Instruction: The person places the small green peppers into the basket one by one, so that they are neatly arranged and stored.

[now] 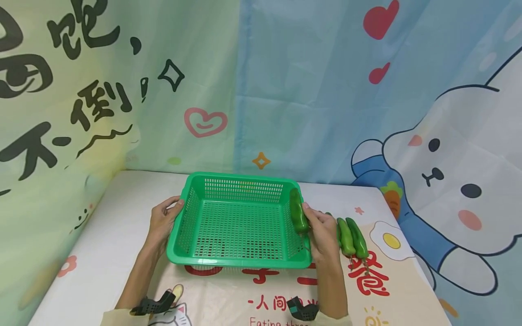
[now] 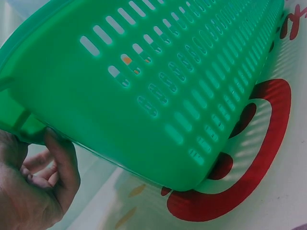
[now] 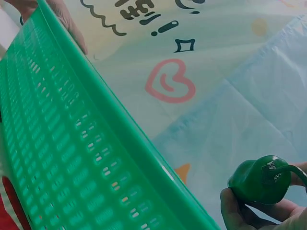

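A green plastic basket with slotted walls sits in front of me, and no vegetable lies on its floor. My left hand pinches its left rim between thumb and fingers; the left wrist view shows the thumb against the basket's outer edge. At the right rim, my right hand holds a long green pepper just over the basket's right side. In the right wrist view the pepper's stem end faces the camera. Whether the right hand also touches the rim, I cannot tell.
Several more green peppers lie on the table to the right of my right hand, one partly hidden behind it. A printed mat covers the middle of the white table. A patterned curtain hangs behind it.
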Demonstrator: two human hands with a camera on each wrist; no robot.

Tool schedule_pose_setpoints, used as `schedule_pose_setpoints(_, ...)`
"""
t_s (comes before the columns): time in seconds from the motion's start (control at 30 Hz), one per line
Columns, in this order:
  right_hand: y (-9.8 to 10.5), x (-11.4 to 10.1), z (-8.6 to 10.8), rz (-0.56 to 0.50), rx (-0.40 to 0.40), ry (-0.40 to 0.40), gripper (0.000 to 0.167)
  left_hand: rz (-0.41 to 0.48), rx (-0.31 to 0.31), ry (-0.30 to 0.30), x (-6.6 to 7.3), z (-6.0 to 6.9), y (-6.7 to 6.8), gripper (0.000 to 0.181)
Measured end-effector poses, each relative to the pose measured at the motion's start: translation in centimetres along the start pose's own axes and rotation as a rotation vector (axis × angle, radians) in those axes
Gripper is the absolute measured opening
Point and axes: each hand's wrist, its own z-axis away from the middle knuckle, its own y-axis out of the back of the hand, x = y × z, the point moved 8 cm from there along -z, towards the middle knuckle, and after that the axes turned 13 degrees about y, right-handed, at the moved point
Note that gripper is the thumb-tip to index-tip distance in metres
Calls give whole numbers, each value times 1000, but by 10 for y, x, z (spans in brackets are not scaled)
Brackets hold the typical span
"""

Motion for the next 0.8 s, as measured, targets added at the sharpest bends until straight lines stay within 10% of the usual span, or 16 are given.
schedule_pose_setpoints(0.8, -36, 13, 7, -10, -20, -19, 37, 3, -12, -10, 0, 0, 1, 54)
